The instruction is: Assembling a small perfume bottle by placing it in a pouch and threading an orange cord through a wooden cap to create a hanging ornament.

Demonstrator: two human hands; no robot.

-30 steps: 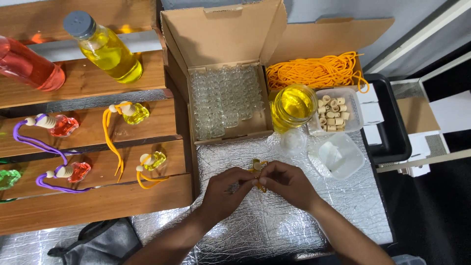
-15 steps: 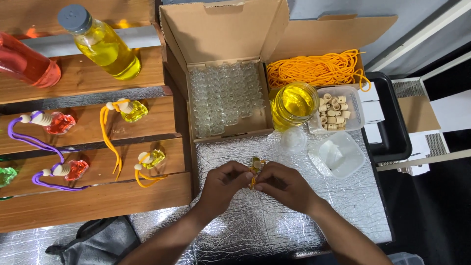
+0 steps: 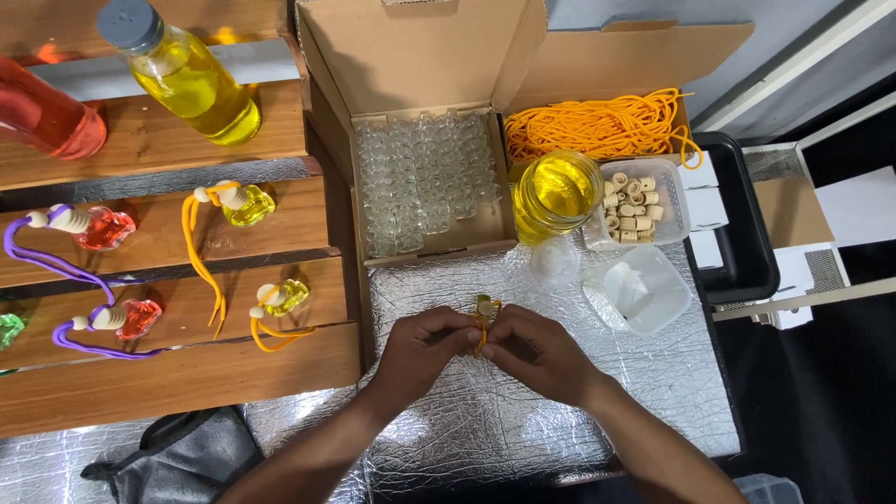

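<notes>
We cannot make out the small yellow bottle (image 3: 483,306) our left hand (image 3: 425,350) and right hand (image 3: 537,353) pinch: fingers cover most of it and its orange cord (image 3: 482,332). The red liquid bottle (image 3: 47,117) and green glass piece (image 3: 7,329) are cut by the left edge.

I'm working over a table wrapped in crinkled silver foil (image 3: 560,439). The open cardboard box of small glass vials (image 3: 425,187) sits at its far edge. Just right of that box stands a jar of yellow liquid (image 3: 557,191), then a clear tub of wooden caps (image 3: 644,201). Nearer me than the jar lies a clear lid (image 3: 554,261), and an empty clear tub (image 3: 639,291).
</notes>
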